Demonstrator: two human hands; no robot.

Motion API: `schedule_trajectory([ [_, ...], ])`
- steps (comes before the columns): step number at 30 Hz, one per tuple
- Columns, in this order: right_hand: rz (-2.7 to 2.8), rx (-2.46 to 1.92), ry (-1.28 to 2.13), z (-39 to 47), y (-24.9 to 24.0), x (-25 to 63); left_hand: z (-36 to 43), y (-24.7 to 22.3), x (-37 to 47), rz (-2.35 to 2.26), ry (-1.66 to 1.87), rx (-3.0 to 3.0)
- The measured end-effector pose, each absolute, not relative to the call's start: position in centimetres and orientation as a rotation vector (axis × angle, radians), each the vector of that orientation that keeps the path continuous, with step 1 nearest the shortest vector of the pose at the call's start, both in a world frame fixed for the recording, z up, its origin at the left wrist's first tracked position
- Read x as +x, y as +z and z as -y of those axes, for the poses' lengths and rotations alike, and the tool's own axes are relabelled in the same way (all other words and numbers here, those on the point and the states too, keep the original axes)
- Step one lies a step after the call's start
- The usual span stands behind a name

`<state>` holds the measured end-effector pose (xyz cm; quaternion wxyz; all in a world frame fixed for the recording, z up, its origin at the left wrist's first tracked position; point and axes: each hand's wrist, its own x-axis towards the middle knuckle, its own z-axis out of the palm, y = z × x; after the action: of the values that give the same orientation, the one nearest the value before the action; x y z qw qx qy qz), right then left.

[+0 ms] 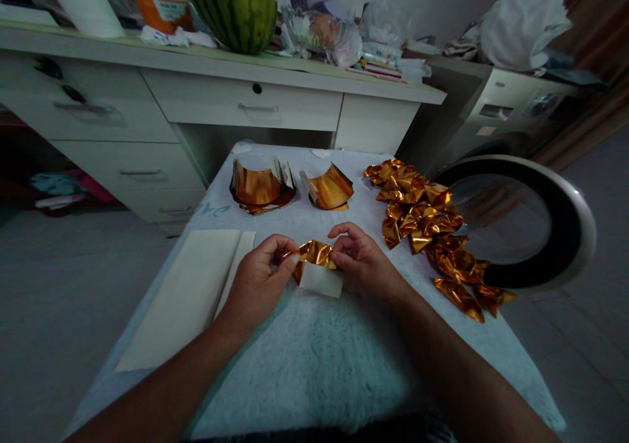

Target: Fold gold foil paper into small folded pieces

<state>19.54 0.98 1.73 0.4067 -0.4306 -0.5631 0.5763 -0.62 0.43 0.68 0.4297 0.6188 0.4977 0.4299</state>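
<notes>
**Gold foil folding: a heap finished, two stacks waiting**

Both hands meet over the middle of the small table with a pale fuzzy cover (pixel 314 358). The left hand (pixel 258 279) pinches the left end of a crinkled gold foil sheet with a white paper backing (pixel 317 263) between thumb and forefinger, and the right hand (pixel 361 259) pinches its right end, fingers closed on the foil. The sheet sits between them, just above the cover, gold face up and partly bunched, with the white side hanging down toward the person. It looks half shaped rather than finished.

To the right, running along the table edge, lies a heap of folded gold foil pieces (pixel 432 233), many of them, crumpled into small similar forms. Judging by that heap, a good share of the work is already done.

At the far end of the table stand two curled stacks of flat gold foil sheets (pixel 260 187) (pixel 329 189), the left one thicker. These appear unfolded, so a fair amount seems to be left.

On the left of the table lies a flat cream paper stack (pixel 191 286), untouched by either hand. Behind the table stands a white desk with drawers (pixel 246 102), a striped green watermelon (pixel 230 7) on top, and to the right a round washing machine door (pixel 515 220) stands open.
</notes>
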Motion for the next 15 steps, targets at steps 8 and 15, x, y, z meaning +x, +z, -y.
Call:
schedule_trajectory([
  [8, 1.672, -0.975, 1.421, -0.8, 1.0, 19.8, -0.7, 0.5, -0.7, -1.359, 1.092, 1.617],
  [15, 1.986, -1.199, 0.905, -1.2, 0.6, 19.8, -0.9, 0.1, -0.8, -1.343, 1.114, 2.008],
])
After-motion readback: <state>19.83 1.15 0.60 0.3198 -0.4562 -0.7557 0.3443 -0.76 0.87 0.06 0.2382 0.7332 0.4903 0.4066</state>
